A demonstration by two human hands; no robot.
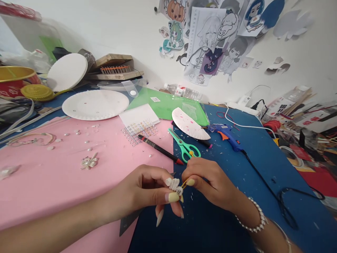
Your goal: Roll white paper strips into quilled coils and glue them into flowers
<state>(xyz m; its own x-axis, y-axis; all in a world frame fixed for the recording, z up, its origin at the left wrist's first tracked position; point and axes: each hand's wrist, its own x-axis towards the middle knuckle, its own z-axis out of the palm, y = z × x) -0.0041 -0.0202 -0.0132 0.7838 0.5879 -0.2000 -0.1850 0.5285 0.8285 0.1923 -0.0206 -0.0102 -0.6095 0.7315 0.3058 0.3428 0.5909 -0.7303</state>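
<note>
White, coiled material sits at the centre of my head view: a small rolled piece (173,183) held above the tabletop (226,221), near the edge of the pink sheet (65,182). The left hand (150,186) has its grip pinched on that piece between thumb and fingers. On the right hand (210,179) I see the grip clasping a thin yellow tool (185,183), whose end meets the piece or lies just beside it; I can't tell which.

For writing, I get little I can read. The black marker (160,149) carries fine print, too small for me, just beside the green scissors (181,142). The blue glue gun (231,138) bears a pale label, equally illegible. On the green folder (168,109) lies a small white sticker (155,99) with dark marks; behind it, the clear bottle (192,94) wears a red-and-white label I can't make out. Far right, bold black characters stand on a white panel (282,109), too blurred to read with confidence.
</note>
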